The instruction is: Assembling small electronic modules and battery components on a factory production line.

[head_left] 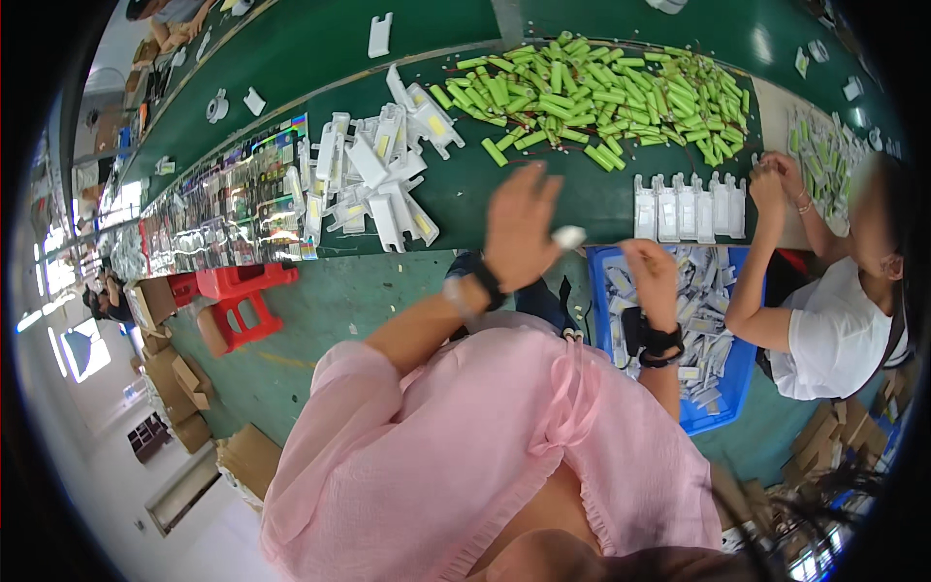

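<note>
- Right hand (652, 276) is pinching a small white plastic piece (568, 237); light, stiff, best gripped at its edges.
- Left hand (519, 233) is hovering open at 9 o'clock of it, over the tabletop (543, 194).

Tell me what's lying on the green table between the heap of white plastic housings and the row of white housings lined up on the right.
In the head view, mostly bare green table; the person's raised left hand covers part of that stretch, between the heap and the row.
</note>
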The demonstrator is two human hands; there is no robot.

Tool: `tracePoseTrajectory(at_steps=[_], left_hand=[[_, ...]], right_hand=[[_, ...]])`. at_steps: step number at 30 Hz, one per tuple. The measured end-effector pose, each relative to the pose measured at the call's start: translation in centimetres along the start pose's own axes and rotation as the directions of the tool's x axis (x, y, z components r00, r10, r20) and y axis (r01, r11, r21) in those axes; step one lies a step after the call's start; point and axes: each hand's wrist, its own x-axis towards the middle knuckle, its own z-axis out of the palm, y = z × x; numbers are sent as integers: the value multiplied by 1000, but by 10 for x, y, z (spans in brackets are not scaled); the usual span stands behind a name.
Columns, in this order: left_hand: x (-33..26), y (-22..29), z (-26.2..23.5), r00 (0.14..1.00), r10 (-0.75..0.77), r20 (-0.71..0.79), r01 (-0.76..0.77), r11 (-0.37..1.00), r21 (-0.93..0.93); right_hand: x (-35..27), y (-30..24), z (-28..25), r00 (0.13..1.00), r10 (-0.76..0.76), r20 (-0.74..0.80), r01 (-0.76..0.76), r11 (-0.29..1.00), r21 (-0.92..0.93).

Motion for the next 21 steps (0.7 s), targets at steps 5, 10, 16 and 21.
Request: tracePoseTrajectory(at_steps=[5, 10, 16, 21], left_hand=[[-76, -93, -78, 895, -265, -359, 366, 896, 250], [-97, -138, -79, 818, -431, -380, 499, 861, 98], [-68, -124, -64, 937, -293, -192, 322, 935, 146], [-32, -98, -34, 997, -77, -11, 77, 996, 49]], right_hand=[[34, -32, 119, 867, -19, 497, 156, 960, -235], [48, -38, 231, 794, -91, 601, 402, 820, -407], [59, -30, 227, 863, -97, 496, 395, 741, -543], [52, -29, 150, 960, -21, 278, 197, 755, -625]])
